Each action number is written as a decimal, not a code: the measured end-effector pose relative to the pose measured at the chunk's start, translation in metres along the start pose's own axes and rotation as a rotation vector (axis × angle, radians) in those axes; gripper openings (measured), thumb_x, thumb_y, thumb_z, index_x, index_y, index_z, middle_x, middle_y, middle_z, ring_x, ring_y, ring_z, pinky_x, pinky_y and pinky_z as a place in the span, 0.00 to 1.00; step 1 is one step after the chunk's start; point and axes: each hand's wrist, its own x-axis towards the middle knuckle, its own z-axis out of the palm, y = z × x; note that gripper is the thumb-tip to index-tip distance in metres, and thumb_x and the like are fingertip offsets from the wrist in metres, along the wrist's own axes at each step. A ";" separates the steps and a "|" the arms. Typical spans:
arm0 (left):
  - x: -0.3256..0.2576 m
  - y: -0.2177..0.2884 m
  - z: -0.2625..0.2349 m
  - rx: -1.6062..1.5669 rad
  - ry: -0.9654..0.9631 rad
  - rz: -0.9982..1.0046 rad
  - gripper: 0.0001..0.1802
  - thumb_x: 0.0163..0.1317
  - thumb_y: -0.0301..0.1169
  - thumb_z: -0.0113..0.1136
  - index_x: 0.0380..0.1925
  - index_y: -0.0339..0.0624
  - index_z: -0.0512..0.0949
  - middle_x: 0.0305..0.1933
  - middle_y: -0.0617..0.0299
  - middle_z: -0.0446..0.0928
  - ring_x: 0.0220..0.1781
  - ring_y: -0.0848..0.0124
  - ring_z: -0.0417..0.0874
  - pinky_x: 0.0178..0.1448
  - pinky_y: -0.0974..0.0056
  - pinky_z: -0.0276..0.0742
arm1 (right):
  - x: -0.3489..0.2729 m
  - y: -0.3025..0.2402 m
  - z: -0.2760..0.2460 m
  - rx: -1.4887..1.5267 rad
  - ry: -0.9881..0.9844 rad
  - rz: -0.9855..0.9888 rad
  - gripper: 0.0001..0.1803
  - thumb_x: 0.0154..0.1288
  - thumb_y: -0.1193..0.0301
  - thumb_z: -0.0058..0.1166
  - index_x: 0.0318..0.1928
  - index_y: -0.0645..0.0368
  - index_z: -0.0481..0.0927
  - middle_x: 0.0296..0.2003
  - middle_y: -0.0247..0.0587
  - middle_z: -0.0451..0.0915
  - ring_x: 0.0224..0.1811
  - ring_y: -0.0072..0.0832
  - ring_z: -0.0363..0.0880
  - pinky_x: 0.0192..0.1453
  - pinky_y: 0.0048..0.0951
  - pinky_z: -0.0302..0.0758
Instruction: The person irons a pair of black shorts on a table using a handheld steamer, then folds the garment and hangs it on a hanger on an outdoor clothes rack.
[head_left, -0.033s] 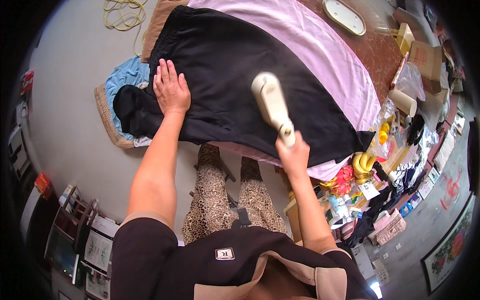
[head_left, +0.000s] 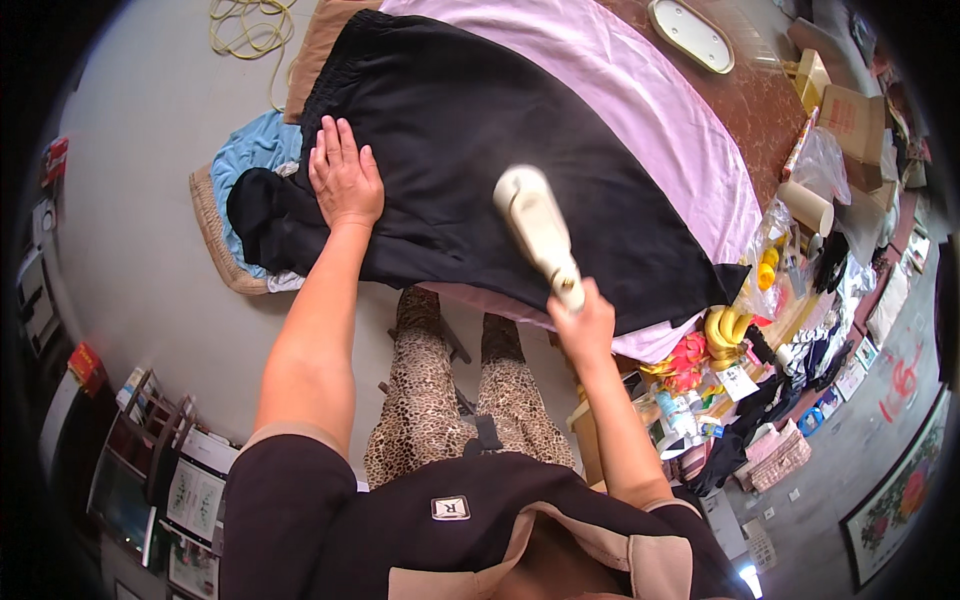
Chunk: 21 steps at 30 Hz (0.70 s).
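Looking down, we see our left hand (head_left: 345, 180) pressed flat, fingers spread, on the left end of a black garment (head_left: 480, 150). The garment lies on a pink sheet (head_left: 640, 110) over the desk (head_left: 760, 110), its long axis slanting from upper left to lower right. To the right, our right hand (head_left: 585, 325) grips the handle of a cream-coloured iron (head_left: 535, 225), whose head rests on the cloth up and left of that hand.

Pink sheet (head_left: 640, 110) mostly under black garment (head_left: 480, 150), iron's soleplate unseen, right-side clutter (head_left: 790, 400) too small to identify
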 end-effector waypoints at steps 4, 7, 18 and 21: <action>-0.001 -0.002 -0.002 -0.006 -0.004 -0.010 0.31 0.75 0.42 0.44 0.74 0.42 0.61 0.81 0.56 0.54 0.78 0.58 0.58 0.80 0.53 0.50 | -0.032 -0.006 -0.007 -0.024 -0.144 -0.132 0.16 0.51 0.63 0.69 0.34 0.56 0.76 0.27 0.50 0.83 0.31 0.49 0.84 0.34 0.43 0.79; 0.000 -0.001 0.001 -0.013 0.006 0.000 0.31 0.75 0.42 0.44 0.74 0.42 0.61 0.81 0.56 0.54 0.78 0.58 0.58 0.80 0.53 0.51 | 0.000 -0.042 0.007 -0.013 -0.154 -0.224 0.17 0.51 0.62 0.69 0.35 0.57 0.77 0.27 0.51 0.82 0.32 0.50 0.84 0.34 0.44 0.79; 0.000 -0.001 0.000 0.032 0.010 0.002 0.31 0.74 0.42 0.45 0.73 0.41 0.62 0.80 0.55 0.55 0.77 0.58 0.60 0.79 0.53 0.52 | -0.044 0.032 -0.013 -0.144 -0.228 -0.166 0.20 0.49 0.62 0.71 0.36 0.56 0.74 0.28 0.49 0.83 0.31 0.48 0.84 0.33 0.44 0.80; 0.000 -0.002 0.000 0.009 0.028 0.008 0.31 0.74 0.42 0.45 0.73 0.41 0.62 0.80 0.54 0.56 0.77 0.58 0.60 0.79 0.53 0.52 | -0.042 0.023 -0.019 -0.098 -0.201 -0.217 0.19 0.49 0.62 0.71 0.35 0.55 0.75 0.27 0.49 0.82 0.31 0.48 0.84 0.33 0.43 0.79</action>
